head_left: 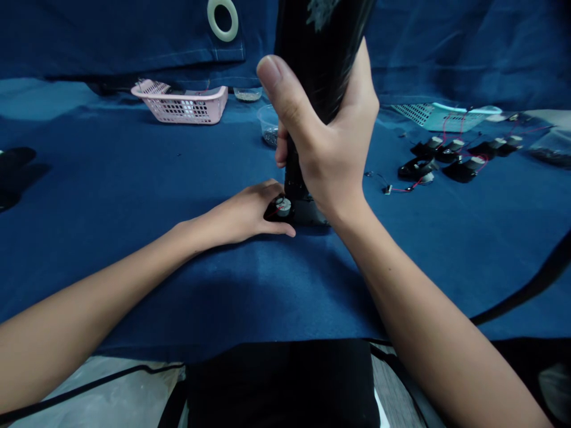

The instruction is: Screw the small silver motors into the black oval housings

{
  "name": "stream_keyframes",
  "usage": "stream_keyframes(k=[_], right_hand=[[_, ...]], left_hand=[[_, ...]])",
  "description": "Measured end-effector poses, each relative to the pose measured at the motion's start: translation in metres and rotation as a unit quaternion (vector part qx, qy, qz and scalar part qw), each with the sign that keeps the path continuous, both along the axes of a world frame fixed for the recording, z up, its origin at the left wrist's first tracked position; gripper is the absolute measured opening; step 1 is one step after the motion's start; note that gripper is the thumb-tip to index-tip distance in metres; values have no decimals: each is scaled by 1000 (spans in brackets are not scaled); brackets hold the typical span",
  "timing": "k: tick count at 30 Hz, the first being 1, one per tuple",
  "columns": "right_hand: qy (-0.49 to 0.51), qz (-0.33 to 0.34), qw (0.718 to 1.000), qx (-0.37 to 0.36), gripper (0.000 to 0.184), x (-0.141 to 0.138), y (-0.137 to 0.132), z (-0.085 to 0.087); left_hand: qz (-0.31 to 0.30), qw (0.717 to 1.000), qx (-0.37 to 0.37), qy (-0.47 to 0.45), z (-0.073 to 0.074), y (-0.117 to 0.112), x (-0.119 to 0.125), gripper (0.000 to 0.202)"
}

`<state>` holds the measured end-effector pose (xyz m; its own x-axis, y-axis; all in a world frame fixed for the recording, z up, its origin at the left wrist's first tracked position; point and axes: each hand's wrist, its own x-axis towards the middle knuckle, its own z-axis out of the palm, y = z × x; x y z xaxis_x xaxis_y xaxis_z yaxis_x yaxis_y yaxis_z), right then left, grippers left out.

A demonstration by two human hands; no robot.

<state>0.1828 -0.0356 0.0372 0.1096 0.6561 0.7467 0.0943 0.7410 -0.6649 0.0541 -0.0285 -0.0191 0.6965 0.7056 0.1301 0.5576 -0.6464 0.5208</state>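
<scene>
My right hand (336,137) is wrapped round a thick black cylindrical tool, apparently an electric screwdriver (323,53). It stands almost upright, and its narrow lower end points down beside a black part with a small silver motor (283,206). The exact tip is hidden or too dark to see. Thumb and fingers of my left hand (250,211) curve round this black part from the left, low on the blue cloth. A red wire shows by the motor. Just right of it lies a dark, flat piece (311,212), partly covered by my right wrist.
Several similar black parts with motors and red wires (461,157) lie to the right, near a teal basket (473,120). Further back are a pink basket (187,108) and a clear cup of small dark pieces (269,128). A black cable (530,285) crosses the right edge.
</scene>
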Motion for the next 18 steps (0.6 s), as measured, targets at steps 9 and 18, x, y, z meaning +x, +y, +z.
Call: stream_keyframes(k=[9,18], right_hand=[[-1,-53,999,-9,35,-4,-3,1],[6,-42,999,-2,33,-2,0,0]], left_hand=[[4,1000,-2,6,-1,0,-1,64],[0,1000,-7,-8,-2,1,-1,64]])
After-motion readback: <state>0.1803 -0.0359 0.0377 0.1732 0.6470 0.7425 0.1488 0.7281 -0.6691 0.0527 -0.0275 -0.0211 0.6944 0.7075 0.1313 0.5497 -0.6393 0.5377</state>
